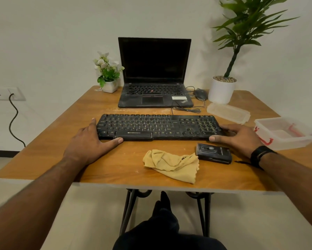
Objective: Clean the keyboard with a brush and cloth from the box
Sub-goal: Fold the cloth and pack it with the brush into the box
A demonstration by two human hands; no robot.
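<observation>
On wooden table point(115, 159) — keyboard point(157, 126), yellow cloth point(171, 164), white wall point(52, 42)

From my remote seat, the tall potted plant point(249, 29) runs out of the frame's upper right corner, and the wall socket point(5, 93) is cut by the left edge. The clear box point(285, 139) at right holds something pale I cannot identify. The left hand point(90, 143) covers the keyboard's point(158, 127) left end. Most key legends are too small to read.
</observation>
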